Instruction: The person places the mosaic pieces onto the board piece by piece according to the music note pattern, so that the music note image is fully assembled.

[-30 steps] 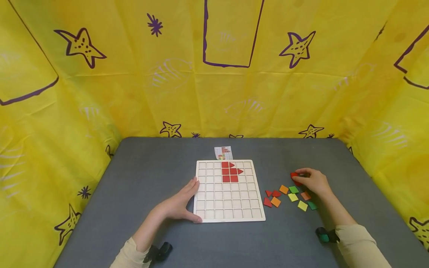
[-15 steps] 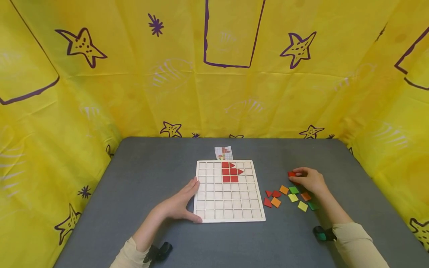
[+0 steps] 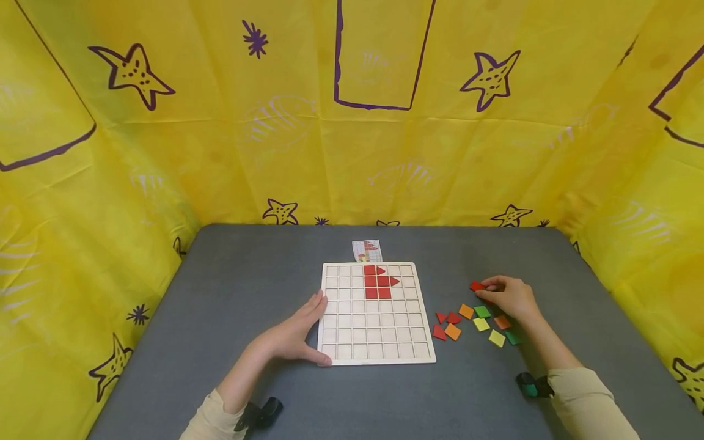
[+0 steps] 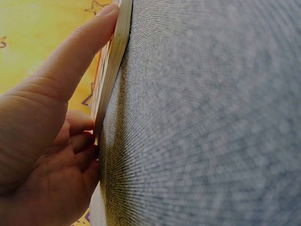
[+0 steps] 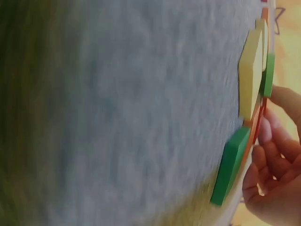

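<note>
In the head view, a white gridded board (image 3: 345,335) lies mid-table with several red squares (image 3: 371,282) and red triangles (image 3: 395,282) in its upper cells. My left hand (image 3: 295,335) rests at its left side, thumb on the near corner and straight fingers along the edge. The left wrist view shows the thumb (image 4: 77,59) against the board's rim (image 4: 115,56). Right of the board, my right hand (image 3: 511,298) pinches a red tile (image 3: 476,285) between thumb and fingers. Much of that tile is hidden in the right wrist view, where the hand (image 5: 277,174) appears behind green and yellow tiles.
Loose red (image 3: 439,332), orange (image 3: 453,331), yellow (image 3: 497,338) and green (image 3: 481,311) tiles lie between the board and my right forearm. A small printed pattern card (image 3: 366,250) touches the board's far edge. Yellow patterned cloth (image 3: 352,165) encloses the grey table (image 3: 247,263).
My right hand has shifted slightly left with the red tile, which sits further out at the fingertips now. The left hand and the board have stayed put.
</note>
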Tool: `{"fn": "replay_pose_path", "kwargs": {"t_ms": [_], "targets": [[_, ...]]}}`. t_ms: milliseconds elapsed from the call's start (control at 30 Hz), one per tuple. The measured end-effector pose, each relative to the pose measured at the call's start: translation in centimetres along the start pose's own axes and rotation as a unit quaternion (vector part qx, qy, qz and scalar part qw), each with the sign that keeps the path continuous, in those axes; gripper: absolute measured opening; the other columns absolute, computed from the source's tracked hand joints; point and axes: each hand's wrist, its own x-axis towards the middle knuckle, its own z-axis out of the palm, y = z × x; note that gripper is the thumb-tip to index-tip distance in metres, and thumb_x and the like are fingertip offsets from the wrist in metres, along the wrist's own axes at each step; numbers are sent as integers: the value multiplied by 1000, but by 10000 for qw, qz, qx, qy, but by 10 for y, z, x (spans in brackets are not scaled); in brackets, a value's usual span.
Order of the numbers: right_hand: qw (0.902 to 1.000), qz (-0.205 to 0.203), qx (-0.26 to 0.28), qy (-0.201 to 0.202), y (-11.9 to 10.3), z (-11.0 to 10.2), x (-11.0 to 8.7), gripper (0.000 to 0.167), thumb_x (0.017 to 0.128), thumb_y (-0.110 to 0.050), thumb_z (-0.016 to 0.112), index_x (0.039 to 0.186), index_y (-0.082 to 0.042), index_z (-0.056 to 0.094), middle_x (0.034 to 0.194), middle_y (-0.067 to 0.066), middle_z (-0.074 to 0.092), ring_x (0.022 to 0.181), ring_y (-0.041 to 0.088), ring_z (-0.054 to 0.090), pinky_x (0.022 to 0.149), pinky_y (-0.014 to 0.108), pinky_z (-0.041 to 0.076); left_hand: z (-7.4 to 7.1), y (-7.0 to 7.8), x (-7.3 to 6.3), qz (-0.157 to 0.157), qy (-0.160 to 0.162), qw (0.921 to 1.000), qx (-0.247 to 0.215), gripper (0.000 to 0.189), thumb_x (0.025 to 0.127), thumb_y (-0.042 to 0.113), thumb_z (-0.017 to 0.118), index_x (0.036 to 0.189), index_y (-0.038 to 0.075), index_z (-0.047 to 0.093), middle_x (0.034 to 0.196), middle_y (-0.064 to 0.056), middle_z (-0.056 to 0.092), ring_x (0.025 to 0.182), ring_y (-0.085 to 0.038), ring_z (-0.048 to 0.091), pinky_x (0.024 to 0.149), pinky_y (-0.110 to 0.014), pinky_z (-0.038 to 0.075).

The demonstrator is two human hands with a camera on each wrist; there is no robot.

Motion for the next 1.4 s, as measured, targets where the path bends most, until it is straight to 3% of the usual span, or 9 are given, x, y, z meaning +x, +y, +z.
{"fn": "replay_pose_path", "kwargs": {"t_ms": [300, 500, 633, 1033, 1400], "targets": [[9975, -334, 617, 28, -27, 20, 1, 47, 85, -43, 75, 114, -6, 70, 100, 9, 70, 85, 23, 59, 67, 32, 46, 0, 0, 0, -21, -21, 10000, 49, 122, 69, 46, 86, 154, -3, 13, 162, -19, 3, 148, -33, 3, 115, -51, 16], [9940, -385, 1001, -223, -55, 40, 3, 45, 80, -44, 79, 110, -11, 71, 96, 3, 68, 82, 20, 57, 67, 31, 46, -1, 0, -1, 72, -10, 10000, -17, 122, 69, 45, 87, 153, -6, 13, 161, -22, 4, 148, -36, 4, 114, -53, 17], [9908, -667, 1108, -394, -75, 55, 4, 38, 78, -39, 82, 105, -14, 73, 91, -1, 69, 83, 19, 60, 71, 33, 46, -1, 1, -1, 92, -3, 10000, -30, 122, 69, 44, 87, 152, -7, 13, 161, -23, 4, 148, -36, 4, 114, -53, 17], [9814, -1605, 722, -766, -109, 85, 12, 24, 79, -22, 82, 98, -10, 74, 75, -4, 59, 67, 17, 48, 60, 29, 38, 2, -1, 1, 89, -28, 10000, 30, 123, 69, 47, 86, 152, -7, 13, 161, -22, 4, 148, -35, 4, 114, -52, 18], [9815, -1570, 719, -831, -117, 90, 13, 20, 80, -17, 80, 99, -12, 76, 78, -5, 61, 69, 17, 48, 63, 31, 39, 0, -2, 0, 130, 10, 9999, 6, 123, 69, 46, 87, 152, -8, 13, 161, -23, 4, 148, -35, 5, 114, -53, 18]]}}
